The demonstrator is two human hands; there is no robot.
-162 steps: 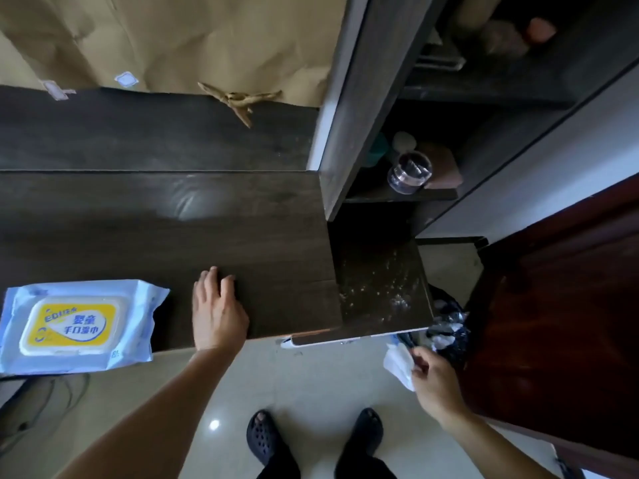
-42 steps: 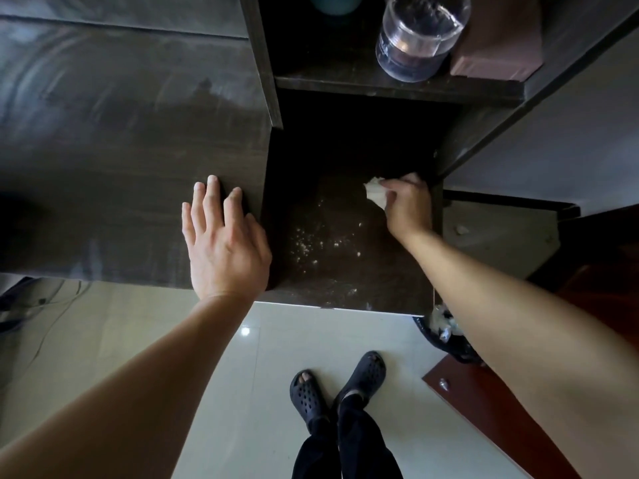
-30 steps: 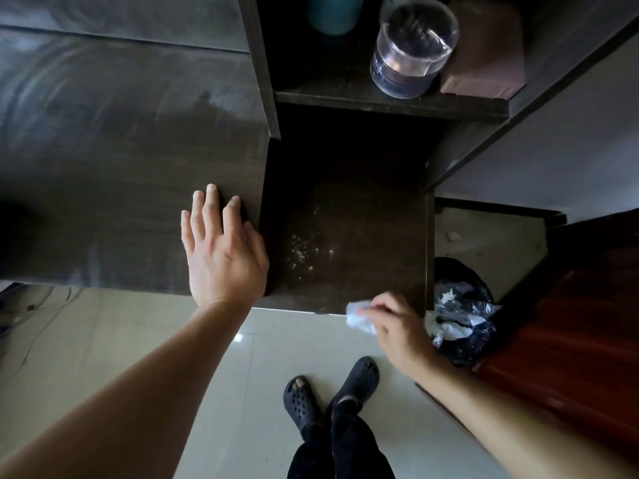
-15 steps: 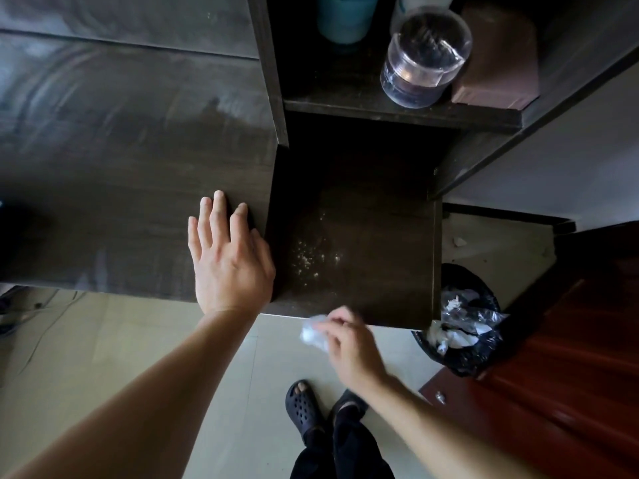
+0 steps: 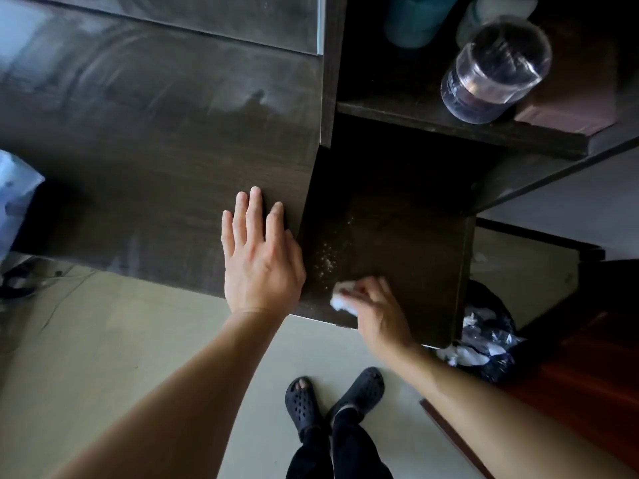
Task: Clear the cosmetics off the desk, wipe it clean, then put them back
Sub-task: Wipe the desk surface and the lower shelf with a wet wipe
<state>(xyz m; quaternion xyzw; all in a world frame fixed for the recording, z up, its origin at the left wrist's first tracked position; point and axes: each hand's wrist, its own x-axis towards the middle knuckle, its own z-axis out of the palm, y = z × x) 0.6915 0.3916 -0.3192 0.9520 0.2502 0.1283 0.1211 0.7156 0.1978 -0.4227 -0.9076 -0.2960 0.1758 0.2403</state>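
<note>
The dark wooden desk (image 5: 145,160) fills the upper left, and a lower dark shelf surface (image 5: 408,243) sits to its right. My left hand (image 5: 259,261) lies flat, fingers apart, on the desk's front right corner. My right hand (image 5: 375,311) presses a crumpled white wet wipe (image 5: 340,299) onto the front edge of the lower surface. Pale specks of dust (image 5: 328,259) lie just beyond the wipe. On the shelf above stand a clear plastic jar (image 5: 494,69), a teal bottle (image 5: 418,19) and a brown box (image 5: 570,98).
A black bin bag with white waste (image 5: 484,344) stands on the floor right of the lower surface. The blue wipe pack's corner (image 5: 14,198) shows at the left edge. My feet in dark clogs (image 5: 332,399) stand on the pale tile floor. Reddish wood (image 5: 587,375) lies at right.
My right hand swept the wipe from the back of the lower surface off its front edge, then leftward, and has now returned onto the front edge. My left hand has stayed in place.
</note>
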